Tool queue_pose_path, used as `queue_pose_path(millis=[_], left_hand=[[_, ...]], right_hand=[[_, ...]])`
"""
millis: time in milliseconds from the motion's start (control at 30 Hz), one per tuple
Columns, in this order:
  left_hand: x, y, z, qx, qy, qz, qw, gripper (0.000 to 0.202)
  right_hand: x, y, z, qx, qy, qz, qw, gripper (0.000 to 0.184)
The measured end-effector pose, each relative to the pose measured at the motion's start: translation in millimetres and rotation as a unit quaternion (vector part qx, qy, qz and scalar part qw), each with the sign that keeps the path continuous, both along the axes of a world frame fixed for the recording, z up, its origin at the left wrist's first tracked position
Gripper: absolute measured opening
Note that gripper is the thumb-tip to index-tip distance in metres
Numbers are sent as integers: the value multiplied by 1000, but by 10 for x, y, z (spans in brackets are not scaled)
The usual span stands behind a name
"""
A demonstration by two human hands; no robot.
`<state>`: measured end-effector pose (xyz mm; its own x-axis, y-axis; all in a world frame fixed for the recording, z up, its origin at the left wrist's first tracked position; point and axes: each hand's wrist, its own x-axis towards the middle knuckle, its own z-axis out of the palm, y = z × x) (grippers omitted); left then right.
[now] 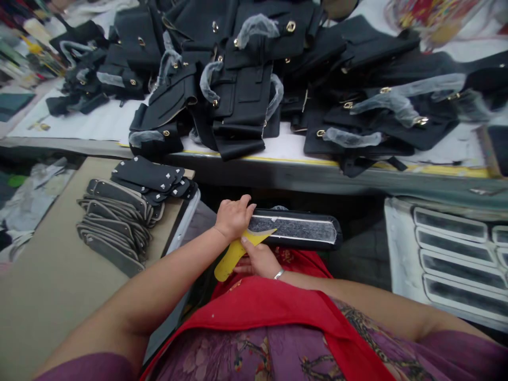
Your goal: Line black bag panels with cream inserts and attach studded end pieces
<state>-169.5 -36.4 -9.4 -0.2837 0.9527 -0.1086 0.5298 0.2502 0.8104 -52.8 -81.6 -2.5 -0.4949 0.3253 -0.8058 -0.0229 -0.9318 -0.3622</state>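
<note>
A long black bag panel [301, 229] with a grey inner face lies across my lap. My left hand [233, 217] is closed on its left end, fingers curled over the edge. My right hand [257, 259] grips a yellow scraper tool [234, 255], whose tip rests on the panel's left end just under my left hand. A silver bracelet is on my right wrist.
A stack of black studded panels [151, 177] and grey-edged pieces [115, 225] sits on the tan board at left. Many black handbags [238, 90] with wrapped handles cover the white table beyond. A white tray of glued strips [452, 254] stands at right.
</note>
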Motion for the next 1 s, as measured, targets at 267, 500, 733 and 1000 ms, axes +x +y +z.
queue_pose_path(millis=[267, 500, 733, 1000], left_hand=[[-322, -286, 118, -36, -361, 101, 926, 58], [-264, -625, -173, -24, -511, 88, 855, 40], [-199, -614, -122, -21, -400, 60, 914, 40], [-31, -634, -83, -5, -218, 64, 974, 39]], right_hand=[[792, 17, 391, 138, 10, 45, 989, 26], [1519, 661, 736, 223, -73, -35, 971, 16], [1421, 1157, 571, 266, -80, 16, 961, 11], [1100, 1898, 313, 369, -156, 70, 914, 19]])
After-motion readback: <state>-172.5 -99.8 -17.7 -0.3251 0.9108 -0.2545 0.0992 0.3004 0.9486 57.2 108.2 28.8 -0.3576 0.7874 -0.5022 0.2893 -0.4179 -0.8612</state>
